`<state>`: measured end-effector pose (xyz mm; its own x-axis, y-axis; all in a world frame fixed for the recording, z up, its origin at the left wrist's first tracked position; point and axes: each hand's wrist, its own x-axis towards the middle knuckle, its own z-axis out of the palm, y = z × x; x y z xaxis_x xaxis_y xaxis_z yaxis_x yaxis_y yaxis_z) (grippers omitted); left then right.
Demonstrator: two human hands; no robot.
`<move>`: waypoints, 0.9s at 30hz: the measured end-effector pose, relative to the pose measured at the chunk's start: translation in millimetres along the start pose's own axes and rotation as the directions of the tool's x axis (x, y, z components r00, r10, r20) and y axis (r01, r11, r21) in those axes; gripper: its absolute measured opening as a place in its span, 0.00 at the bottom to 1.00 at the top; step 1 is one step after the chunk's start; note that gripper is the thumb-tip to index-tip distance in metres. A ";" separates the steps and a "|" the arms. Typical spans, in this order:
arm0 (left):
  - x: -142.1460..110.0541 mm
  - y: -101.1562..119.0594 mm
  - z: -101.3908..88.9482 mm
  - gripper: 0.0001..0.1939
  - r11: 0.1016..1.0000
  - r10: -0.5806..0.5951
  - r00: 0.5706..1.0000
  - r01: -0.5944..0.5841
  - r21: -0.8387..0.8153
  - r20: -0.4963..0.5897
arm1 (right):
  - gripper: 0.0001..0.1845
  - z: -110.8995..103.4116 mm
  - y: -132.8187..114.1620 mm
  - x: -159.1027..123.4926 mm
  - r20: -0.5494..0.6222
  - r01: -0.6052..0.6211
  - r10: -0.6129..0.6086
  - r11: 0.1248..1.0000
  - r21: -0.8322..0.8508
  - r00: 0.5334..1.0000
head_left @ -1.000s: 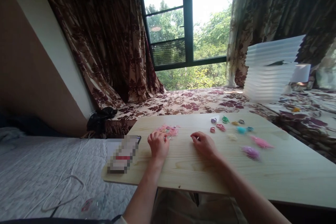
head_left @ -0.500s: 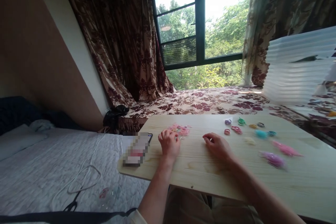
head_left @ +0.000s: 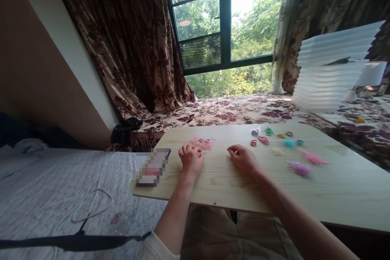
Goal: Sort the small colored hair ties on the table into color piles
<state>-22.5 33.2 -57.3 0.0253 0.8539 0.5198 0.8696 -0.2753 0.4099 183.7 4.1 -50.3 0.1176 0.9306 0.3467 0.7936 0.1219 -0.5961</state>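
Observation:
At the near edge of a loose pile of pink, thin band-like pieces point(head_left: 204, 143) is my left hand point(head_left: 191, 160), fingers bent inward and thumb close to the fingertips. Whatever it may hold there is too small to make out. My right hand point(head_left: 244, 158) rests on the wooden table to the right of the pile, apart from it. Its fingers are curled in towards the thumb, and I see nothing between them. Beyond this hand lie small coloured bundles, among them a purple one point(head_left: 254, 132), a green one point(head_left: 269, 131) and a red one point(head_left: 263, 140).
A phone point(head_left: 152, 168), partly blurred out, lies at the left of the light wooden table point(head_left: 222, 187). Pink point(head_left: 313, 157) and purple point(head_left: 300, 169) packets and a turquoise bundle point(head_left: 289, 143) sit at the right. A white cable point(head_left: 103, 207) runs over the bed point(head_left: 36, 195).
The whole view has shifted, so the table and hands appear slightly further left and higher. Both hands keep nearly the same pose and place on the table.

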 end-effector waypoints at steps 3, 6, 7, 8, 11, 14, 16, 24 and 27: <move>-0.4 -0.1 0.5 0.04 1.000 -0.002 1.000 0.002 0.011 -0.007 | 0.14 -0.6 -1.3 -0.1 0.006 -0.003 0.003 1.000 -0.005 1.000; -0.6 0.1 1.0 0.04 1.000 0.001 1.000 -0.001 0.017 -0.010 | 0.14 -0.7 -1.1 0.0 -0.003 0.003 -0.003 1.000 -0.020 1.000; -0.6 0.1 1.1 0.04 1.000 0.000 1.000 0.000 0.018 -0.008 | 0.14 -0.6 -0.9 0.0 -0.004 0.006 -0.006 1.000 -0.024 1.000; -0.6 0.2 1.3 0.04 1.000 -0.001 1.000 0.001 0.021 -0.005 | 0.14 -0.6 -0.6 0.0 -0.004 0.009 -0.009 1.000 -0.026 1.000; -0.2 -0.3 1.7 0.04 0.999 -0.005 1.000 0.005 0.039 0.004 | 0.14 -0.4 0.0 -0.1 0.001 0.009 -0.009 0.999 -0.031 1.000; 0.1 -1.3 2.2 0.04 0.999 -0.007 1.000 0.006 0.052 0.006 | 0.14 0.3 0.3 -0.2 0.002 0.004 -0.004 0.999 -0.040 1.000; 0.0 -1.7 2.2 0.04 0.999 -0.009 1.000 0.009 0.052 0.005 | 0.14 1.0 0.5 -0.3 -0.004 0.010 -0.010 0.999 -0.043 1.000; 0.3 -0.2 4.2 0.04 0.998 0.001 1.000 -0.003 0.064 0.017 | 0.14 2.2 1.1 0.8 0.003 0.007 -0.007 0.998 -0.063 1.000; 0.7 -0.4 5.8 0.05 0.997 0.005 1.000 -0.006 0.071 0.011 | 0.13 2.4 1.2 1.3 0.008 0.002 -0.001 0.998 -0.064 1.000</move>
<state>-20.1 36.4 -61.4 0.0352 0.8571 0.5139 0.9023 -0.2483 0.3524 183.4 6.3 -52.3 0.1120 0.9331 0.3417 0.8302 0.1011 -0.5483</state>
